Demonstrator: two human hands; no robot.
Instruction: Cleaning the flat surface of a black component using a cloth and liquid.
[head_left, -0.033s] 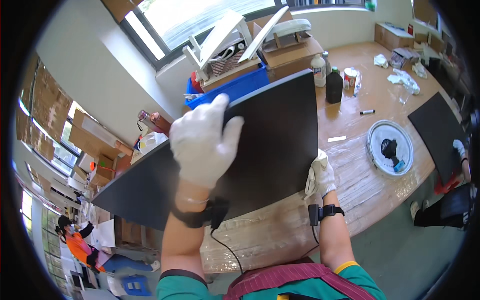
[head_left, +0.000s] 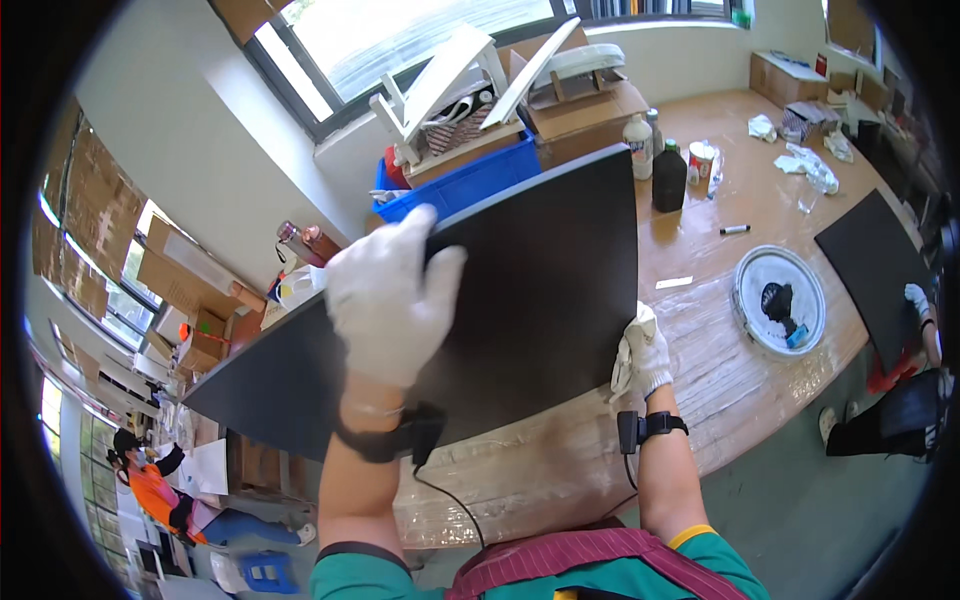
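A large flat black panel (head_left: 540, 290) stands tilted on its edge above the wrapped table. My left hand (head_left: 390, 290), in a white glove, lies at its upper edge, fingers over the rim and thumb apart on the face side. The fingertips behind the edge are partly hidden. My right hand (head_left: 648, 350), also gloved in white, is closed at the panel's right edge. Loose white fabric (head_left: 624, 372) bunches beside its fingers; whether it is a cloth or part of the glove I cannot tell.
On the table sit a round white lid-like tray (head_left: 750, 322) holding a dark object, a marker (head_left: 735, 230), a black bottle (head_left: 669, 180) and crumpled wipes (head_left: 808, 166). Behind the panel is a blue crate (head_left: 490, 175). A co-worker's gloved hand (head_left: 916, 296) touches another black panel (head_left: 870, 255).
My left hand has slid a little left and down along the panel's upper edge. My right hand stays at the right edge. The view has shifted slightly.
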